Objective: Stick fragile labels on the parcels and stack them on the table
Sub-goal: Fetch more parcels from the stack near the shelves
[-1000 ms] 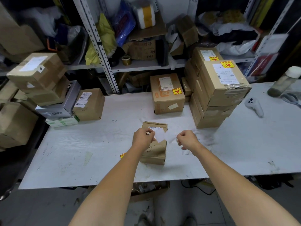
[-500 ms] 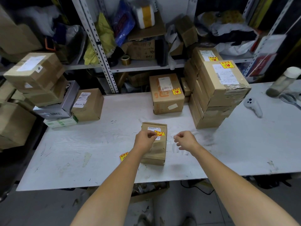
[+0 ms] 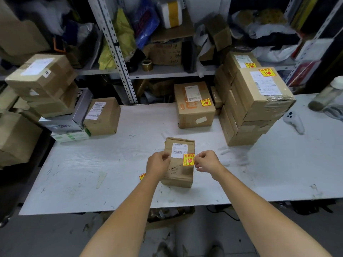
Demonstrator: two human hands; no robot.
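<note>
Right hand [image 3: 206, 161] moved in, pinches fragile label [image 3: 189, 160] on parcel [image 3: 178, 175].

Head camera: on the person's head, facing forward and down.
Nearness: close over the near edge of the white table [image 3: 92, 164]; shelving [image 3: 167, 73] far behind.
Lens: wide, edges apparently bowed.

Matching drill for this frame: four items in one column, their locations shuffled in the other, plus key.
Things:
1. fragile label
2. tape roll
3. white controller
4. bottle

Places:
A. on the shelf behind the table
B. on the table, just right of the tall parcel stack
C. on the parcel between the left hand and right hand
D. at the table's far right end

Pairs: 1-C, 2-A, 3-B, 4-D
</note>
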